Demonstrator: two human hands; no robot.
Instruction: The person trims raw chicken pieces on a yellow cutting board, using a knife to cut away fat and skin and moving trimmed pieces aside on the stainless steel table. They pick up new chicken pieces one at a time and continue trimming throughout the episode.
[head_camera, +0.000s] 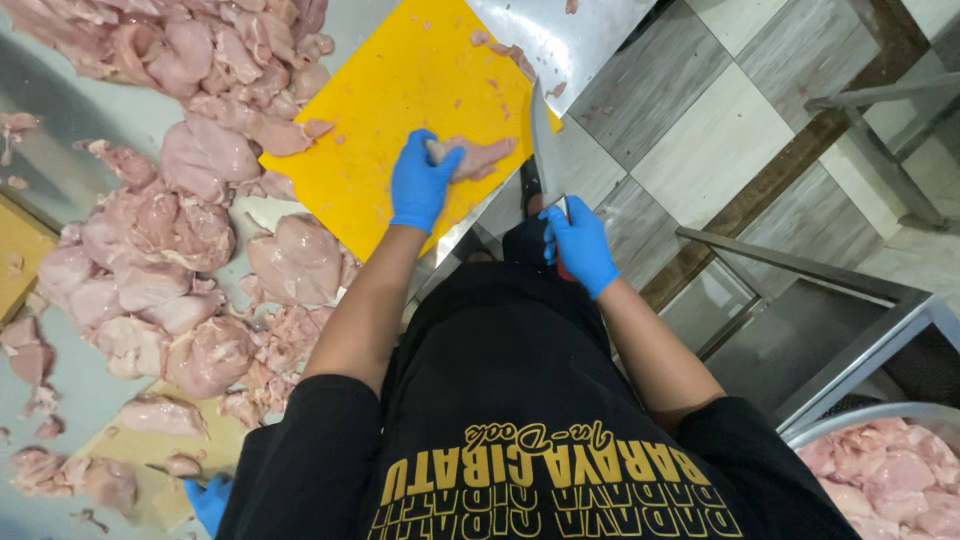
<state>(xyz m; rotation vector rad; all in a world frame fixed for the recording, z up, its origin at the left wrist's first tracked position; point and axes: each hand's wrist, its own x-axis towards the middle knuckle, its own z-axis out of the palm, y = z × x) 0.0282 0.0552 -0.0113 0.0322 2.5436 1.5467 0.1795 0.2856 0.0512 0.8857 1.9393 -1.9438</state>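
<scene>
Nearest to my view is the black shirt of the person, which fills the lower middle and hides the table edge below the arms. The yellow print on it is cut by the bottom border.

At the lower left corner I see only a piece of another blue glove; it belongs to a co-worker, and the rest is out of view. At the lower right a metal bowl with pink meat is also cut off.

The left hand, in a blue glove, is curled over a piece of raw chicken and presses it on the yellow cutting board; the fingers are bent, about half closed, and cover one end of the meat. The right hand, also gloved, is closed tight around the handle of a knife (the handle itself is almost fully hidden, I see only a little red below the palm). The blade stands just beside the chicken piece, at the board's right edge; whether it touches the meat I cannot tell.

The board is smooth plastic with small meat scraps. The table is shiny steel. The heap of chicken on the left is wet, pale pink, in rounded lumps.
</scene>
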